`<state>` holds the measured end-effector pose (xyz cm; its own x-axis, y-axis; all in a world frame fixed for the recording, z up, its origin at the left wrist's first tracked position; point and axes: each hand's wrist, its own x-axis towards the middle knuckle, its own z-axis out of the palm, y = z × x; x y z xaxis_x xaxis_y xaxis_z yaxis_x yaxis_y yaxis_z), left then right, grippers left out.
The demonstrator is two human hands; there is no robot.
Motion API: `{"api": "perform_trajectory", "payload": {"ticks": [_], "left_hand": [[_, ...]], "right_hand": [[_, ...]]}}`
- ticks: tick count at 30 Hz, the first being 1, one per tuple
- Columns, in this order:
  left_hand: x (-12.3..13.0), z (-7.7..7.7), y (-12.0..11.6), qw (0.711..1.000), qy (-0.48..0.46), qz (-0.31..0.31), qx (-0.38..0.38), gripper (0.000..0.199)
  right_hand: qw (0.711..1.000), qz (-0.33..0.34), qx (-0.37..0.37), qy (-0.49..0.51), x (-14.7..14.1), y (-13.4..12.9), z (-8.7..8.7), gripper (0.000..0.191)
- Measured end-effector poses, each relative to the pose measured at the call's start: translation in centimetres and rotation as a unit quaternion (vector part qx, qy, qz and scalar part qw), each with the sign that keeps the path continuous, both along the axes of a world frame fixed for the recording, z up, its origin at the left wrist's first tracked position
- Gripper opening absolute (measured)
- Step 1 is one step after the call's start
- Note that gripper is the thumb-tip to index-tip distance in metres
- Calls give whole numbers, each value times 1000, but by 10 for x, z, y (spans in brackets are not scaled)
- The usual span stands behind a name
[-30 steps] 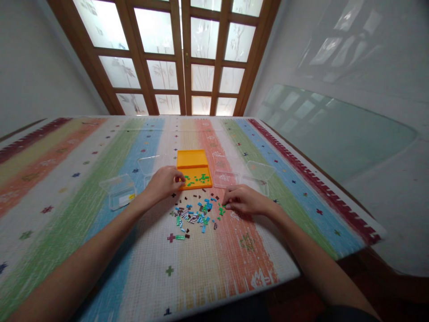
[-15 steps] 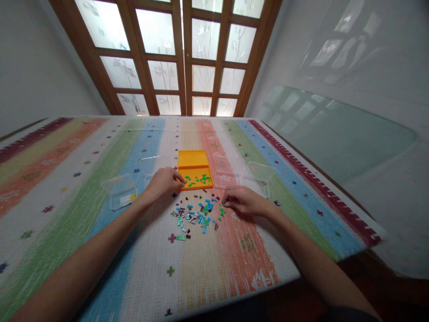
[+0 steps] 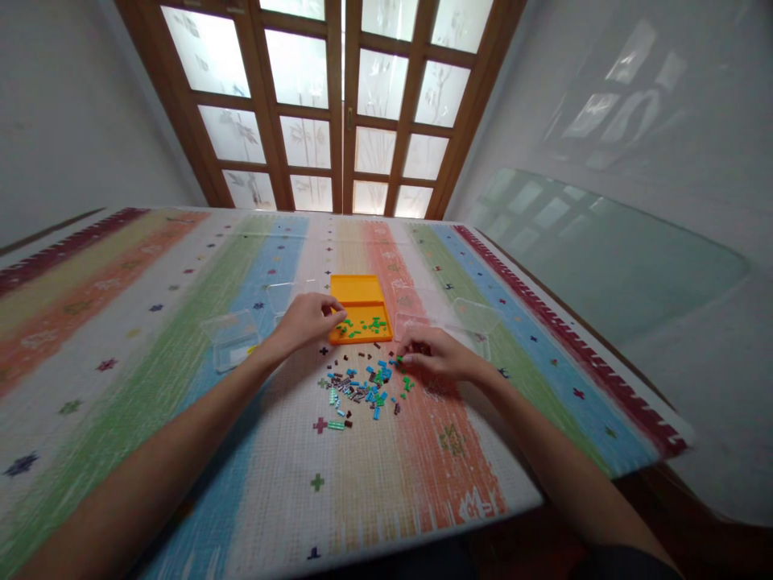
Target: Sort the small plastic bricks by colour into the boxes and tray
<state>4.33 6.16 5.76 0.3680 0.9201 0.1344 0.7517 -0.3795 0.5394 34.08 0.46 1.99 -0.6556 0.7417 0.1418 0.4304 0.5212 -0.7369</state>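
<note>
My left hand (image 3: 309, 320) is over the left side of an open orange box (image 3: 356, 287), thumb and fingers drawn together at the tips. Whatever they might hold is too small to make out. Several small green toy bricks (image 3: 378, 324) lie in the box's near half. My right hand (image 3: 436, 352) is closed in a pinch at the right of a loose pile of small bricks (image 3: 362, 392), coloured blue, brown, green and pale. A bit of green brick (image 3: 399, 360) shows at its fingertips.
Clear plastic boxes stand on either side of the orange box: one at the left (image 3: 233, 352) with a white label and something yellow, another at the right (image 3: 483, 342). A striped cloth (image 3: 271, 499) covers the table. Wooden glazed doors (image 3: 274, 121) stand beyond.
My left hand has risen slightly from the orange box's left edge. My right hand's fingertips have drawn up a little from the pile with a green brick. The whole view has shifted slightly.
</note>
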Motion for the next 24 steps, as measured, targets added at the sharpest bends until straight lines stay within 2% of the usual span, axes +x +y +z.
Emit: {"api": "perform_trajectory", "payload": {"ticks": [4, 8, 11, 14, 18, 24], "left_hand": [[1, 1, -3, 1000, -8, -1, 9, 29], [-3, 3, -3, 1000, -12, 7, 16, 31], [-5, 4, -2, 1000, -10, 7, 17, 31], [-4, 2, -3, 1000, -6, -2, 15, 31], [-2, -4, -3, 1000, 1, -19, 6, 28], [0, -11, -4, 999, 4, -37, 8, 25]], "right_hand": [[999, 0, 16, -35, -18, 22, 11, 6], [993, -43, 69, -86, -47, 48, 24, 5], [972, -79, 120, -187, -70, 63, 29, 12], [942, -92, 140, -291, -88, 72, 30, 17], [930, -92, 146, -325, -97, 75, 26, 22], [917, -89, 155, -357, -92, 76, 30, 30]]}}
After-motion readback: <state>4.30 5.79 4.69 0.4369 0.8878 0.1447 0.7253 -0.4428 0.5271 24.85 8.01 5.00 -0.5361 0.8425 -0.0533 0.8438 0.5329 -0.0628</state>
